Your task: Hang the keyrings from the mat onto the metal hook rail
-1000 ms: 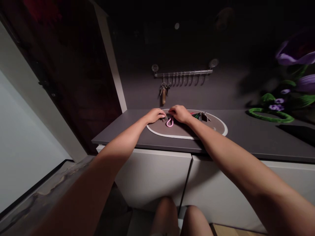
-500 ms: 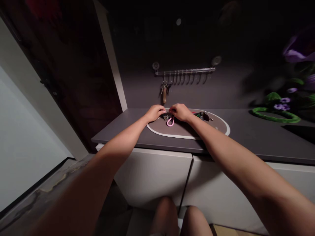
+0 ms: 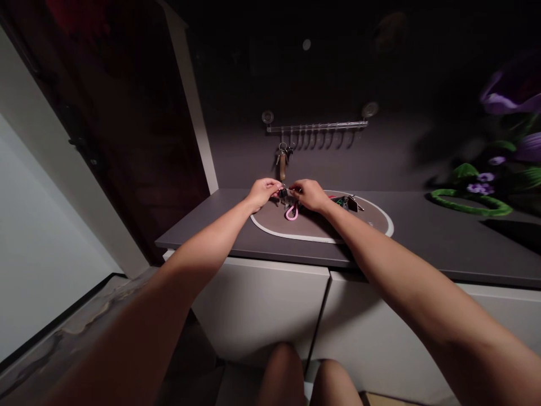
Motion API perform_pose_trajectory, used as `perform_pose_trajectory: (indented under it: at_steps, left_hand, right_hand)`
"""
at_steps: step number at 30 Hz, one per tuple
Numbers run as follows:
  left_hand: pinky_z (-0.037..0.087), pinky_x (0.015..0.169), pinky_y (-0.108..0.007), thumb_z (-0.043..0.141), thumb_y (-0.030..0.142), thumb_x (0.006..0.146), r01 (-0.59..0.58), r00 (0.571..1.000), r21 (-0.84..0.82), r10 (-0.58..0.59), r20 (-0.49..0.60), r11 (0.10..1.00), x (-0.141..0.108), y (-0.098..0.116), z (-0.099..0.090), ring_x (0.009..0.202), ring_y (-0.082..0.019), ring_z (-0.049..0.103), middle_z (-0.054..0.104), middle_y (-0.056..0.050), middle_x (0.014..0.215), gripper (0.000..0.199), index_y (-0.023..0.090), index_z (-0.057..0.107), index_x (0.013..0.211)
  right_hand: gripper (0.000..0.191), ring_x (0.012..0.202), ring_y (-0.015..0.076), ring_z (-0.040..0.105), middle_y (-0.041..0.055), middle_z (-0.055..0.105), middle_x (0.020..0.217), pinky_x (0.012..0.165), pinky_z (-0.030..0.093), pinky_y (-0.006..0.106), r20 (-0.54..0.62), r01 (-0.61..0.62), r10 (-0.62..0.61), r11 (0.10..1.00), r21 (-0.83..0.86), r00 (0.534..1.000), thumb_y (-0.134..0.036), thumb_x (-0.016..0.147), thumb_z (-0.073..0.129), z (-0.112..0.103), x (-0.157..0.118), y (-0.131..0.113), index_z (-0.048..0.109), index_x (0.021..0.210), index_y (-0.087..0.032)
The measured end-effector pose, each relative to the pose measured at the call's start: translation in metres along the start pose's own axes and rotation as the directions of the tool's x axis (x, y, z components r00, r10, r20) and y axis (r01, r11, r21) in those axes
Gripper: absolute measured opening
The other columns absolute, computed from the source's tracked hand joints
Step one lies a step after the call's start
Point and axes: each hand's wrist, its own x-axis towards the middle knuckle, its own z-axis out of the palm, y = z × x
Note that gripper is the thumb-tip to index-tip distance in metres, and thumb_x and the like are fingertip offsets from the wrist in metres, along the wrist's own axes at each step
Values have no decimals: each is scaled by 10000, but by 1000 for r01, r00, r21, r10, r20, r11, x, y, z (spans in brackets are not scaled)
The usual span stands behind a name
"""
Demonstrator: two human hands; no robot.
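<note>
A small bunch of keys (image 3: pixel 283 195) hangs just above the oval brown mat (image 3: pixel 313 230) from the pinched fingers of my left hand (image 3: pixel 262 193). From the other side, my right hand (image 3: pixel 311 194) pinches at the same bunch, its fingertips partly hidden. Below the fingers lies a pink loop strap (image 3: pixel 291 213) on the mat; whether it joins these keys I cannot tell. Right of my right wrist rests a pile of other keys and tags (image 3: pixel 350 203), with red and green bits, partly covered by the forearm.
A clear hook rail (image 3: pixel 316 127) is fixed to the dark wall, with keys on a brown holder (image 3: pixel 283 166) hanging at its left end. Purple flowers (image 3: pixel 482 186) with a green ring base (image 3: pixel 469 210) stand on the right of the grey counter (image 3: pixel 426 248). White cabinet doors (image 3: pixel 262 299) are below.
Both hands have lifted slightly off the mat, and the bunch of keys between them has come up into clearer view. The camera view has shifted a little.
</note>
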Motion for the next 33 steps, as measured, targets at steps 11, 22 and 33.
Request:
perform_pose_trajectory:
  at_steps: [11,22,33]
  left_hand:
    - [463,816,-298,666,260,678,59,998,-179,-53,39,982,-4,4,0,744,-81,587,640,-32,777,198,109,593,783]
    - [453,825,-322,700,269,631,76,995,-229,-59,79,970,-6,5,2,707,-74,572,620,-15,740,249,102,604,787]
    - [469,801,-319,730,319,580,85,993,-195,-69,91,977,-7,5,2,708,-86,578,640,-25,757,317,111,626,795]
  right_hand:
    - [218,694,110,522,44,637,838,675,381,220,-88,-7,33,959,282,996,-290,791,457,-6,-5,-12,592,880,-145]
    - [230,618,96,520,9,611,703,625,379,204,-39,-45,64,924,379,997,-323,801,453,-6,-6,-12,594,856,-149]
    - [248,703,117,534,22,631,783,676,381,226,-105,4,43,910,414,993,-347,784,459,1,-3,0,609,814,-152]
